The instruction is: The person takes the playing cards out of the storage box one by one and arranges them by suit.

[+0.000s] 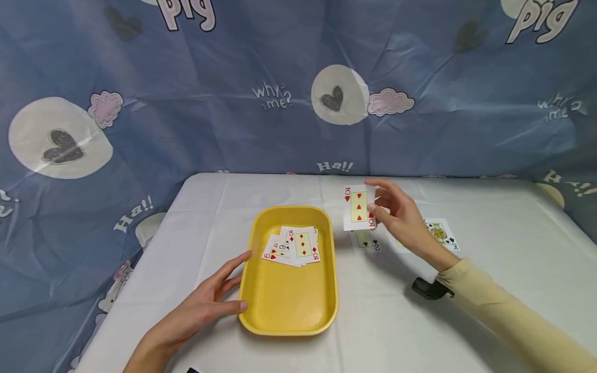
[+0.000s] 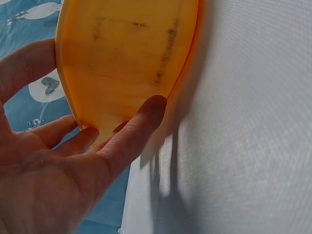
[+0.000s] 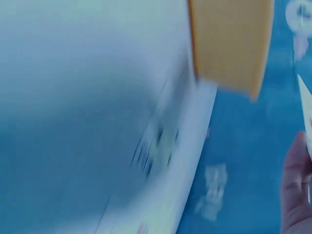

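Observation:
My right hand [image 1: 404, 220] pinches a three of hearts [image 1: 358, 207] between thumb and fingers, face up above the table, to the right of the yellow tray [image 1: 289, 305]. In the right wrist view just part of that hand [image 3: 295, 187] and a card edge [image 3: 306, 109] show. My left hand [image 1: 200, 308] touches the tray's left side, fingers spread and mostly straight. The left wrist view has its fingertips against the tray's outer wall [image 2: 126, 53]. Inside the tray several cards overlap, a three of diamonds [image 1: 303, 244] on top.
On the white table [image 1: 396, 331], beyond the right hand, lie a club card [image 1: 366, 241], partly covered by the held card, and a black king [image 1: 439, 234]. Another card between them is mostly hidden by the hand. A blue printed cloth [image 1: 261, 140] hangs behind the table.

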Demonstrator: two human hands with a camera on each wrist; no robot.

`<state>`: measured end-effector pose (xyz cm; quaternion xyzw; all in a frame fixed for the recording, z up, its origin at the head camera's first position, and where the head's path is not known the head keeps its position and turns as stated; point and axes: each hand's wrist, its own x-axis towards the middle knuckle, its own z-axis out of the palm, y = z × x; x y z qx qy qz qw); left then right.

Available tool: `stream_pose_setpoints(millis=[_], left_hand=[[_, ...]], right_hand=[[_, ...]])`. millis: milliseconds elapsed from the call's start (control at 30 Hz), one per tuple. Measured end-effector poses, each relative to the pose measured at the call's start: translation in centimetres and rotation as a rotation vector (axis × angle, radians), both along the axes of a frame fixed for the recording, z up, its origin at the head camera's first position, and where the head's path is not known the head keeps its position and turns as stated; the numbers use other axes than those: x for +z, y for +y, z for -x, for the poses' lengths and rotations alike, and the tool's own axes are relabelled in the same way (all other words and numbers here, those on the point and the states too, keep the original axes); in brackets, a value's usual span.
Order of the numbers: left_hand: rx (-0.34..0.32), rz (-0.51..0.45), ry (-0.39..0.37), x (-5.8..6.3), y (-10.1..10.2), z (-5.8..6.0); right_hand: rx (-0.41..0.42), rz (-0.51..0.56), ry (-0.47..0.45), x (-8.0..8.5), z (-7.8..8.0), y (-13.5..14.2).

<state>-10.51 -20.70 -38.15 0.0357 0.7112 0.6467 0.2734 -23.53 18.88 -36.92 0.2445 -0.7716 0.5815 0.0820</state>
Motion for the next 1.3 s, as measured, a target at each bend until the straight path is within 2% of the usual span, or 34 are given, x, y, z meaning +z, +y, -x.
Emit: stream_pose_setpoints(millis=[267, 367, 467, 667, 833, 1000, 1100, 1200, 1300], left_hand=[[0.017, 0.012, -0.012, 0.0, 0.0, 0.0], [0.020, 0.019, -0.016, 0.0, 0.1, 0.0], [0.016, 0.022, -0.010, 0.1, 0.1, -0.1], [0.004, 0.019, 0.006, 0.0, 0.0, 0.0], [0.005, 0.020, 0.006, 0.0, 0.1, 0.0], [0.011, 0.026, -0.002, 0.0, 0.1, -0.1], [0.013, 0.030, -0.004, 0.0, 0.1, -0.1], [0.017, 0.033, -0.009, 0.0, 0.1, 0.0], [0.006, 0.026, -0.006, 0.0, 0.1, 0.0]], right_hand=[[-0.182, -0.228, -0.020, 0.4, -0.4, 9.2], [-0.223, -0.309, -0.042, 0.1, -0.6, 12.6], [-0.227, -0.344, -0.082, -0.5, -0.8, 15.8], [-0.228, -0.341, -0.109, -2.1, -0.9, 20.8], [-0.303, -0.503, -0.123, -2.7, -0.7, 23.1], [-0.311, -0.721, -0.200, -3.0, -0.2, 23.9], [-0.305, -0.811, -0.246, -3.1, -0.1, 24.1], [-0.296, -0.849, -0.266, -3.1, 0.0, 24.2], [-0.284, -0.817, -0.211, -3.0, -0.2, 24.2]])
